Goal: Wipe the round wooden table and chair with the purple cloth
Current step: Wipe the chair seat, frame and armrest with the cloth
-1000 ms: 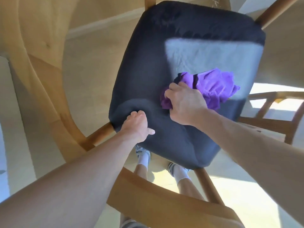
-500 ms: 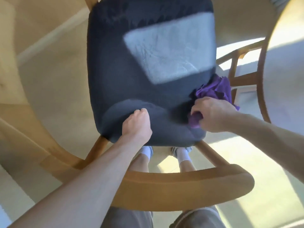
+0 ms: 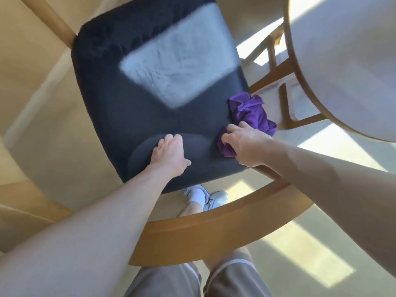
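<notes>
R hand (image 3: 244, 144) grips bunched purple cloth (image 3: 252, 116) at right edge of chair (image 3: 214, 224) seat cushion (image 3: 128, 116) — fingers curled round it. L hand (image 3: 169, 153) rests on cushion's near bulge, fingers bent over it. Round table (image 3: 300, 86) rim just beside the cloth.

Dark padded chair seat (image 3: 150, 116) fills frame centre. Left hand (image 3: 170, 154) rests on its lower part; right hand (image 3: 246, 144) with crumpled purple cloth (image 3: 252, 116) at its right edge. Round wooden table (image 3: 342, 61) upper right; curved wooden chair backrest (image 3: 214, 224) below the seat.
</notes>
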